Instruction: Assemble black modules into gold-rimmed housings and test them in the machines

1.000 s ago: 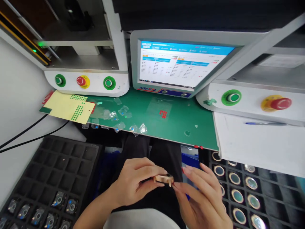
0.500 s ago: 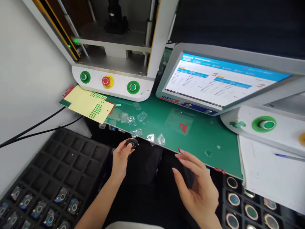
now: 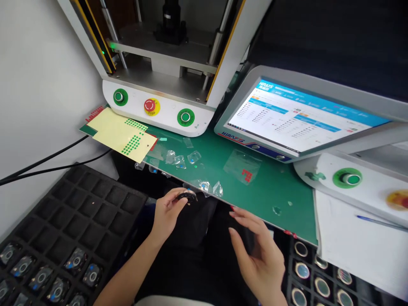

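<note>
Between the thumb and fingers of my left hand (image 3: pixel 168 212) is a small black round part (image 3: pixel 187 196), tilted so that its edge shows. It is just in front of the green mat's near edge, close to some clear film pieces (image 3: pixel 204 186). My right hand (image 3: pixel 258 250) is held over my lap, thumb and fingers apart, with nothing in it. To the left, a black foam tray (image 3: pixel 81 204) bears several similar black parts (image 3: pixel 92 275) with pale rings and blue tabs. At the lower right, another black tray holds several round, lens-like pieces (image 3: pixel 321 287).
A press machine (image 3: pixel 159 106) with green buttons and a red stop button stands at the back. Right of it is a monitor (image 3: pixel 299 123). Yellow sticker sheets (image 3: pixel 124 134) and a clear bag (image 3: pixel 244 165) lie on the green mat (image 3: pixel 270 191). A pen (image 3: pixel 379 222) rests on white paper.
My left hand has turned the black round part from facing up to nearly edge-on and moved it slightly right. My right hand stays open. The camera view has shifted a little.
</note>
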`<state>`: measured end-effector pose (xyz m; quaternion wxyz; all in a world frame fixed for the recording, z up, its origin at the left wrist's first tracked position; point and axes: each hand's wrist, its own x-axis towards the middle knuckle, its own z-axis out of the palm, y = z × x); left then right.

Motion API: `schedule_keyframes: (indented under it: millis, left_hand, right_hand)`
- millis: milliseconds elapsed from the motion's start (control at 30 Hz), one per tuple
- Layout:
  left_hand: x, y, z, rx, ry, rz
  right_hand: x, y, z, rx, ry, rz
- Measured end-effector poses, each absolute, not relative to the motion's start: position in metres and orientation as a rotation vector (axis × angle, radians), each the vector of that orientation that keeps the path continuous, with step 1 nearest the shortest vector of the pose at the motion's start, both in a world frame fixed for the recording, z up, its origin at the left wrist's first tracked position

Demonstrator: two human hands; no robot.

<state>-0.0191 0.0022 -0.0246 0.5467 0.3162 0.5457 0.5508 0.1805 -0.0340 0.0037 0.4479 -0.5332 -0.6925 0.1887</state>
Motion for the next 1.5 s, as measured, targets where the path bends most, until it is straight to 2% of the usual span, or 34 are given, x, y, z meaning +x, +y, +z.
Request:
schedule_keyframes:
  millis: [200,300,533,633,933,1200,1500]
  left_hand:
    - [-0.015,-0.012,0.002,1.092,1.039,1.181]
    - [-0.007,-0.019,0.013,1.179,0.982,1.111]
    - [0.018,-0.029,0.016,0.83,1.067,1.032]
    - [0.028,-0.03,0.015,0.773,1.126,1.05]
    - [0.058,-0.036,0.023,0.499,0.976,0.966]
    - [0.067,-0.036,0.019,0.449,0.993,1.158]
    - [0.073,-0.044,0.014,0.531,1.121,1.194]
  right_hand:
    - [0.179,-0.029,0.016,-1.36,-1.566,0.718]
    - [0.177,-0.028,0.023,-1.333,-1.521,0.742]
    - [0.194,-0.043,0.027,-1.328,-1.1,0.607]
    - [0.203,-0.052,0.024,-1.305,-1.007,0.671]
    - [0.206,-0.065,0.029,-1.339,-1.127,0.729]
    - [0.203,-0.067,0.024,-1.354,-1.175,0.743]
    - [0.188,-0.068,0.02,-1.338,-1.262,0.679]
